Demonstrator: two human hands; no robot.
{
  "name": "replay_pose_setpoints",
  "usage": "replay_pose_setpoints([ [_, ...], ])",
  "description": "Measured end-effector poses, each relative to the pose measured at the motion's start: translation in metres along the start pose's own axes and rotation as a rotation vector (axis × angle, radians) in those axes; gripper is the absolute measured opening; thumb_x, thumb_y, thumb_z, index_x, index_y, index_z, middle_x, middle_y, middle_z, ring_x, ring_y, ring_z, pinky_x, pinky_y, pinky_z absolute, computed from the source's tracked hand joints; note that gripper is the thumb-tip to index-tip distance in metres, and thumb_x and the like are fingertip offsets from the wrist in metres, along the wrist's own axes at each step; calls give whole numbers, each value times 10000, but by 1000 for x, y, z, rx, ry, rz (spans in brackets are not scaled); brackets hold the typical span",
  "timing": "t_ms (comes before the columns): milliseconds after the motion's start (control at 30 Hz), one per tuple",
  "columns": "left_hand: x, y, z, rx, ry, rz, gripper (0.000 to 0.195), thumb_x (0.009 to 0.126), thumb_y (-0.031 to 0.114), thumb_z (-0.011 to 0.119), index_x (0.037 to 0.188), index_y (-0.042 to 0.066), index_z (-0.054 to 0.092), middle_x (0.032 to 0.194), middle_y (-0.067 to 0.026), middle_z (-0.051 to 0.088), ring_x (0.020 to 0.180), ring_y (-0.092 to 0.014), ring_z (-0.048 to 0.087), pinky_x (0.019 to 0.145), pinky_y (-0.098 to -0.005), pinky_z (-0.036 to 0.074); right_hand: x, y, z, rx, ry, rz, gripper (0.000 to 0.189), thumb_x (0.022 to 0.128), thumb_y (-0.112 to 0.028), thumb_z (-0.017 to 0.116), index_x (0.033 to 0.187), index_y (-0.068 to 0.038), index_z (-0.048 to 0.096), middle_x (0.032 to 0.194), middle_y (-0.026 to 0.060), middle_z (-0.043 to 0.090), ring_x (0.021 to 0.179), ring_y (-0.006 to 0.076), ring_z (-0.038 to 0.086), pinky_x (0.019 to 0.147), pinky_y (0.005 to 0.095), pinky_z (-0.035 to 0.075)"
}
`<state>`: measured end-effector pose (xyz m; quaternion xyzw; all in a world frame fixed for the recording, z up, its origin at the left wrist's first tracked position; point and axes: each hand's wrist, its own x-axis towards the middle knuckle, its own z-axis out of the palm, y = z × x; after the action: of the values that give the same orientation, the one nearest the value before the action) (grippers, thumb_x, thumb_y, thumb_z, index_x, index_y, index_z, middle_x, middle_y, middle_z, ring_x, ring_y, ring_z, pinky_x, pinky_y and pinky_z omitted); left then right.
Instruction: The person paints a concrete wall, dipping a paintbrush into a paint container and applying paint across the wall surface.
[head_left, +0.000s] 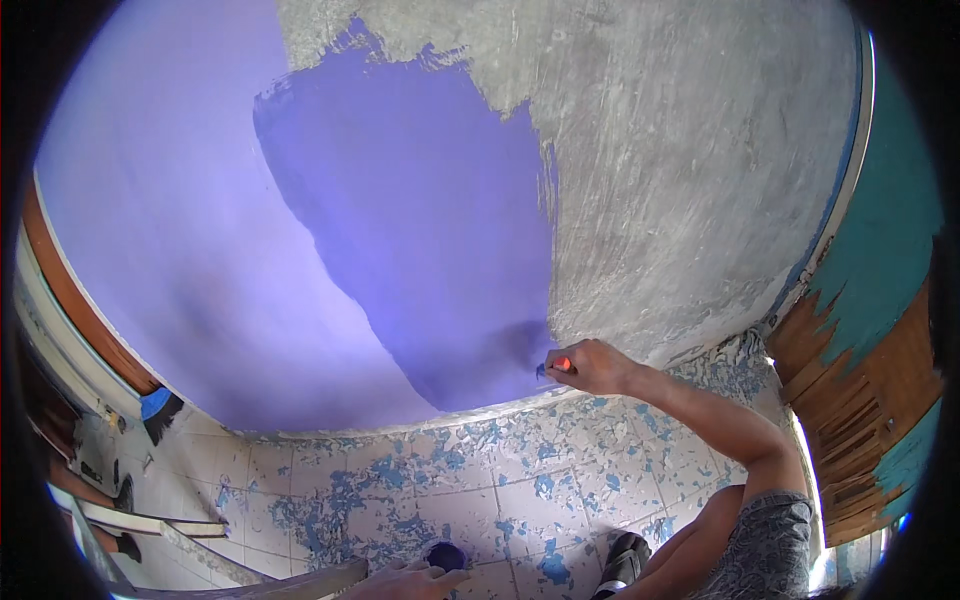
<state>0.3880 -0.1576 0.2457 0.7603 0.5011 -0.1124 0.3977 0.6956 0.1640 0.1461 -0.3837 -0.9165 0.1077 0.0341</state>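
My right hand is closed around the red-orange handle of a paintbrush, low on the wall where the purple paint meets bare grey plaster. The bristles are mostly hidden by the hand. At the bottom edge of the view, my left hand is beside a small round container with dark purple inside. Whether its fingers grip the container cannot be told. Lighter purple paint covers the wall further left.
Blue and whitish paint flakes litter the tiled floor. A blue-topped broom stands at the left corner, above a metal frame. On the right is a splintered wooden door with green paint. My shoe is at the bottom.
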Motion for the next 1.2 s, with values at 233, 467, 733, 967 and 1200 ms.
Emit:
replay_pose_setpoints([
  [233, -5, 0, 5, -15, 70, 22, 588, 980, 349, 672, 1439, 24, 500, 1142, -269, 683, 1090, -465, 654, 928, -560, 517, -11, 43, 86, 1058, -208, 389, 366, 1069, -324, 496, 1134, -76, 757, 929, 47, 747, 839, 143, 738, 724, 326, 604],
  [467, 11, -31, 35, -52, 77, 31, 551, 970, 336, 673, 1402, 26, 527, 1116, -272, 688, 1092, -470, 654, 922, -566, 519, -33, 84, 201, 1341, -230, 527, 220, 1028, -202, 562, 1086, -29, 685, 898, 71, 684, 817, 163, 695, 691, 255, 530],
  [733, 9, -21, 19, -42, 56, 33, 563, 968, 356, 672, 1416, 48, 525, 1174, -254, 682, 1120, -458, 649, 945, -554, 518, -44, 38, 250, 1546, 105, 822, 154, 1028, -154, 570, 1042, -1, 573, 900, 101, 617, 804, 193, 653, 740, 337, 594],
  [967, 3, 2, -4, 3, -9, -110, 596, 976, 403, 663, 1443, 62, 517, 1233, -239, 678, 1159, -439, 644, 977, -539, 511, -21, 29, 260, 1670, 164, 736, 163, 1045, -98, 547, 1170, 6, 539, 977, 99, 610, 898, 196, 666, 814, 323, 591],
  [1200, 0, -6, 4, -85, 94, -4, 584, 977, 393, 666, 1407, 21, 535, 1211, -254, 677, 1140, -440, 648, 969, -536, 514, -1, 31, 241, 1865, 37, 749, 54, 1028, -44, 540, 1061, -9, 516, 914, 73, 574, 798, 168, 609, 715, 334, 545],
])
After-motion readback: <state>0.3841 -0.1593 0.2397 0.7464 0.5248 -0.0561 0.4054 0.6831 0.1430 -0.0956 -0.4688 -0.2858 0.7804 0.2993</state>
